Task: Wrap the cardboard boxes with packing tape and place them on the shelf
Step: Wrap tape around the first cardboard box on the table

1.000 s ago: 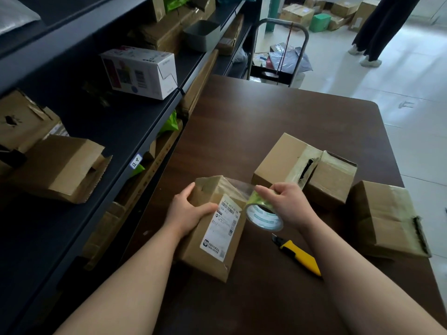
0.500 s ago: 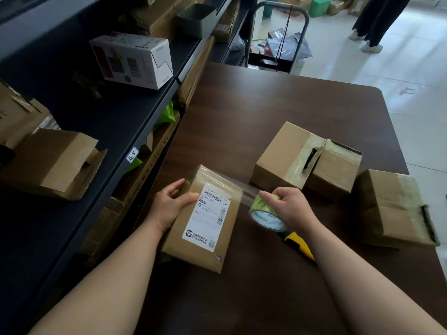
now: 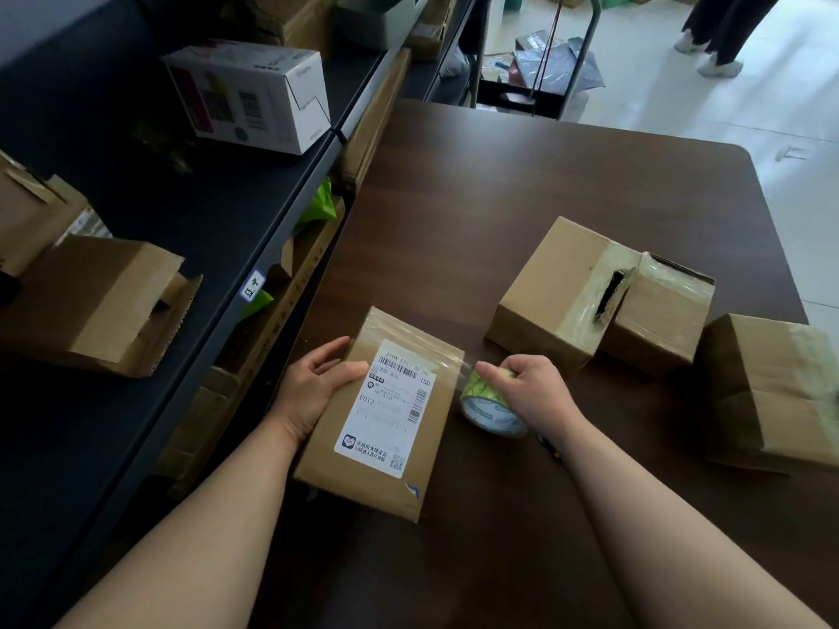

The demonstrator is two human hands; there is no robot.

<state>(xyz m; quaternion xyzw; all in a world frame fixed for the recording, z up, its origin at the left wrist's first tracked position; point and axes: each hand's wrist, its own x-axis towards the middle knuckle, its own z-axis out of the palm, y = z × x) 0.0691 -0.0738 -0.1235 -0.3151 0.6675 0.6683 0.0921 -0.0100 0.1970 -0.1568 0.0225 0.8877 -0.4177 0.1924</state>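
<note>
A flat cardboard box (image 3: 377, 474) with a white shipping label lies on the dark brown table (image 3: 545, 192) near its left edge. My left hand (image 3: 318, 383) presses on the box's left side, thumb on its top. My right hand (image 3: 531, 392) grips a roll of clear packing tape (image 3: 488, 404) just right of the box. A strip of tape runs from the roll over the box's far end. Three more cardboard boxes stand to the right: one (image 3: 549, 292), a second (image 3: 658, 320) and a third (image 3: 772, 392).
A dark shelf (image 3: 218, 211) runs along the left, holding a white printed box (image 3: 254, 93) and open cardboard boxes (image 3: 100, 306). A hand cart (image 3: 535, 84) stands beyond the table's far end. A person's legs (image 3: 722, 29) show at the top right.
The box went from tilted on edge to lying flat, label up. My right hand drew the tape roll down beside it, now covering the yellow knife seen earlier.
</note>
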